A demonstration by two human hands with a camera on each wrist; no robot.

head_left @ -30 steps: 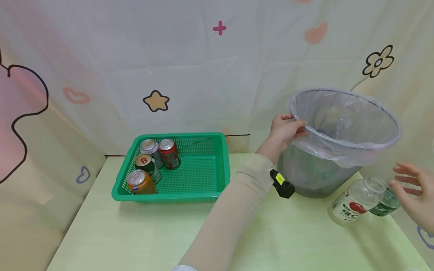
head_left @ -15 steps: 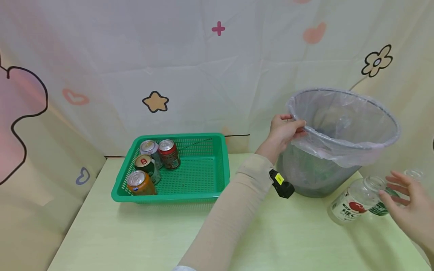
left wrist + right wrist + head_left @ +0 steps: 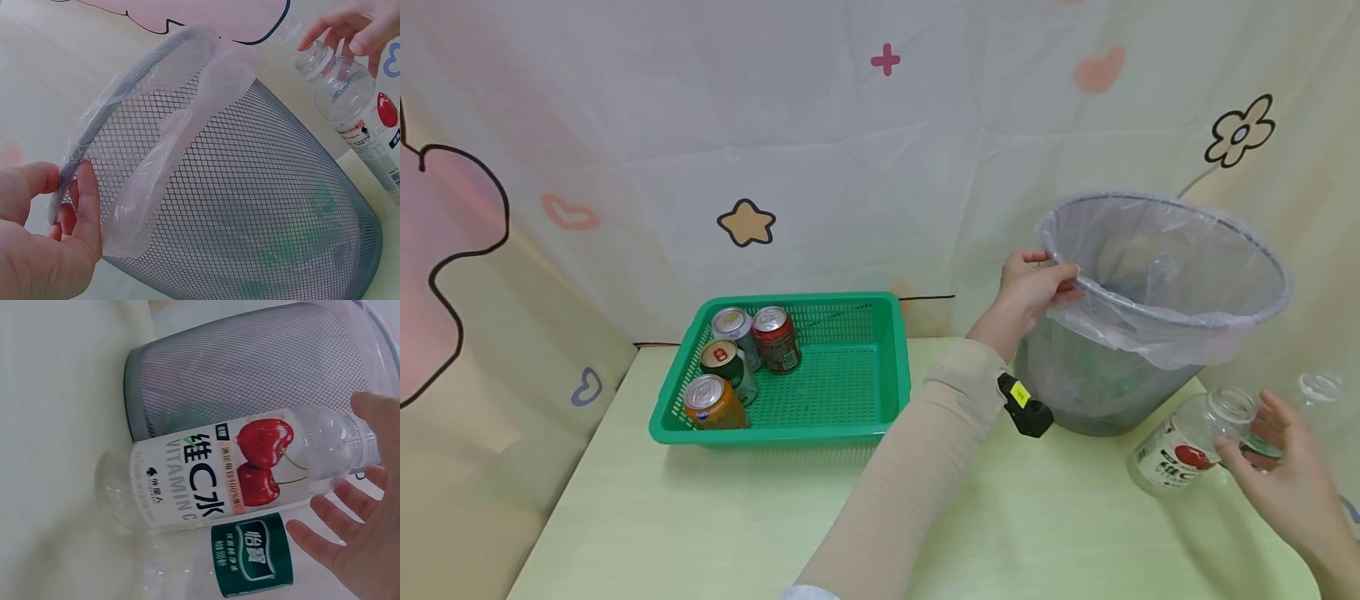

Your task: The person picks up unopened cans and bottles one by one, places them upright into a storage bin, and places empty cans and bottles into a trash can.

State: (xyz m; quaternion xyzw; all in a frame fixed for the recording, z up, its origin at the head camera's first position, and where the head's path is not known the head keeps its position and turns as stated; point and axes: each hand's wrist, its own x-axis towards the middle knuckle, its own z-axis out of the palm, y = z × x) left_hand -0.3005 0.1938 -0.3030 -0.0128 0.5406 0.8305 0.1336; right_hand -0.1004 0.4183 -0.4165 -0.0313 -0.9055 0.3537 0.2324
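Observation:
In the head view, my left hand pinches the rim of a mesh wastebasket, thumb on one side and fingers on the other. A thin translucent bag lines it and folds over the rim. My right hand is beside the neck of a clear plastic bottle with a cherry label, thumb and fingers spread on either side without a visible grip. Behind it, partly hidden, stands another clear bottle with a green label. Both bottles stand by the wastebasket's base.
A green plastic basket on the left of the table holds several drink cans, among them an orange can and a red can. A printed curtain hangs behind the table and at its sides.
My right hand has come in from the right edge, moving left and slightly down to the cherry-label bottle's neck. My left hand and the wastebasket stay where they were.

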